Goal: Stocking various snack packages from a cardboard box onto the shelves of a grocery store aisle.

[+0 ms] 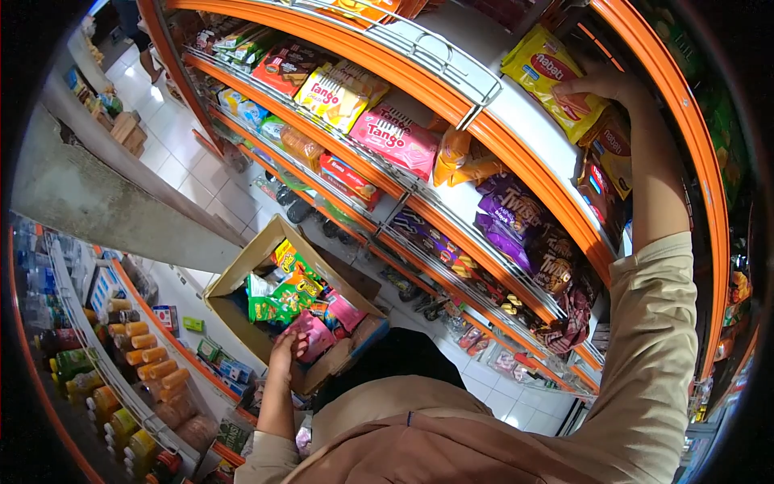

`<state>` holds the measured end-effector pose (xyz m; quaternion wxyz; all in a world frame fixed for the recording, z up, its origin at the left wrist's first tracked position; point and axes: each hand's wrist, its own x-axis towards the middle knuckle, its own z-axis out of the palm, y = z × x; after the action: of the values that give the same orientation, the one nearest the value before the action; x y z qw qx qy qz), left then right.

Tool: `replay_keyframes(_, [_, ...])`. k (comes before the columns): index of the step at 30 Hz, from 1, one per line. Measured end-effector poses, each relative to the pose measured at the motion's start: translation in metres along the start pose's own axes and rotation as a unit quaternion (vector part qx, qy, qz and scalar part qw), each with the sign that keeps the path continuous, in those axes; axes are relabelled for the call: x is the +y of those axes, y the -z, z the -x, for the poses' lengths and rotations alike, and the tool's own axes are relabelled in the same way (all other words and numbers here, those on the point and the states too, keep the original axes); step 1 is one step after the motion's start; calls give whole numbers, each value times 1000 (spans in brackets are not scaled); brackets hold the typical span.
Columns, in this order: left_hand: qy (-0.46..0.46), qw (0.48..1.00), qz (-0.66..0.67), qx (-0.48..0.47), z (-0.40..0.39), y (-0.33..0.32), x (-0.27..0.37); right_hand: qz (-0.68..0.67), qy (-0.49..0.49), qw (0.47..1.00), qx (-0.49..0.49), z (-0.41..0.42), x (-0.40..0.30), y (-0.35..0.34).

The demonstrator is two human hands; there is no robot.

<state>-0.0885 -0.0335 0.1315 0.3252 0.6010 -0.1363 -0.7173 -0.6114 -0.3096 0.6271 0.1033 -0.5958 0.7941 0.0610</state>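
My right hand (595, 88) reaches to the upper shelf, its fingers on a yellow Nabati wafer pack (547, 75). Whether they grip it or only press on it, I cannot tell. More Nabati packs (612, 142) stand beside it, under my forearm. Low in front of me is an open cardboard box (242, 330) with green Cheetos snack bags (284, 296) and pink packs (341, 310) inside. My left hand (290, 346) is at the box's near left side, against a pink pack (313, 336); the fingers are partly hidden, so its hold is unclear.
Orange-edged shelves (520, 145) with wire rails cross the view, holding Tango wafer packs (393, 136) and purple Twister bags (508, 212). At the lower left, another shelf (181, 348) bears bottles (106, 402). A grey pillar (121, 199) stands left of the box. A person's leg (148, 60) shows far off.
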Motion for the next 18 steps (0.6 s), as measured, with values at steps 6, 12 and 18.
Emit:
replay_keyframes(6, [-4, 1000, 12, 4, 2, 4, 0, 3, 40, 998, -56, 10, -7, 2])
replay_keyframes(12, [-6, 1000, 20, 7, 5, 2, 3, 47, 60, 996, 34, 18, -6, -6])
replay_keyframes(18, [-8, 1000, -16, 6, 6, 4, 4, 15, 119, 984, 133, 24, -6, -23])
